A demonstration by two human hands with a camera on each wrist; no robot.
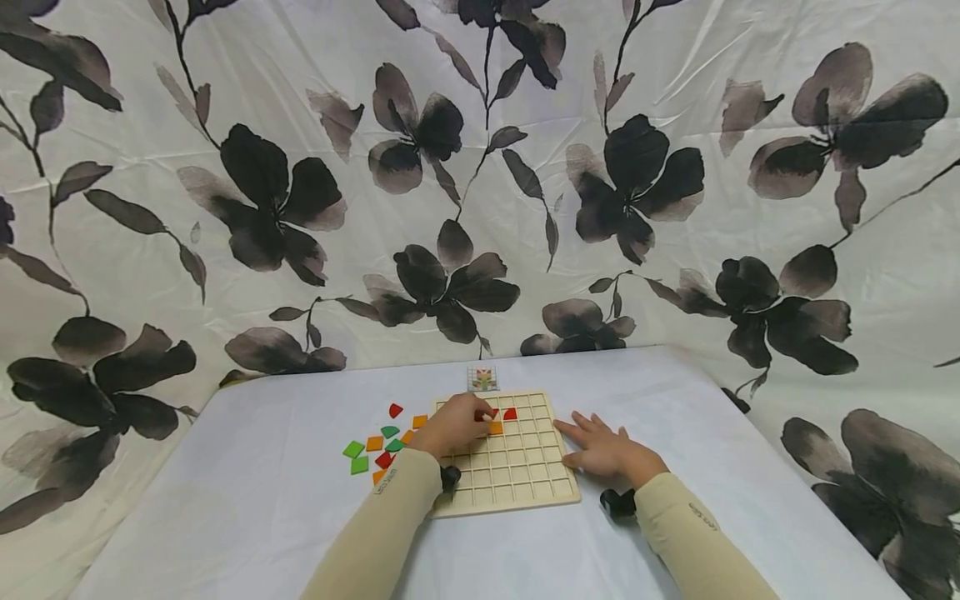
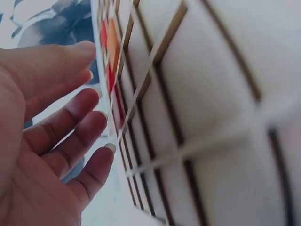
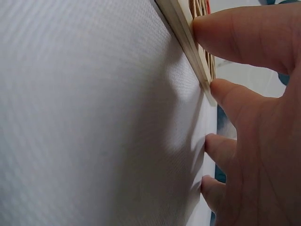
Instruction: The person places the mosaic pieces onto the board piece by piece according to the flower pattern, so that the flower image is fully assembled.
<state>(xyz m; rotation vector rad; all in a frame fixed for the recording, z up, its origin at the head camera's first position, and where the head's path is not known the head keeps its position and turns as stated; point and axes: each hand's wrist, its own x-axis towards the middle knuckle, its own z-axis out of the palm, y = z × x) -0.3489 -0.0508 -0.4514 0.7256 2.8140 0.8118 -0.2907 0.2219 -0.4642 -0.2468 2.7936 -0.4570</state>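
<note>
A wooden grid board lies on the table with raised strips between its cells. My left hand reaches over the upper left of the board, its fingertips close to the pieces there. Its fingers are loosely bent in the left wrist view, with no piece showing between them. A red rounded piece and an orange square sit in cells beside these fingertips. My right hand is spread at the board's right edge, thumb and forefinger touching the rim and the other fingers on the cloth.
Loose pieces lie left of the board: green squares, an orange square, a red piece and a green rounded piece, among several others. A small pattern card lies beyond the board. Behind the white-covered table hangs a floral cloth.
</note>
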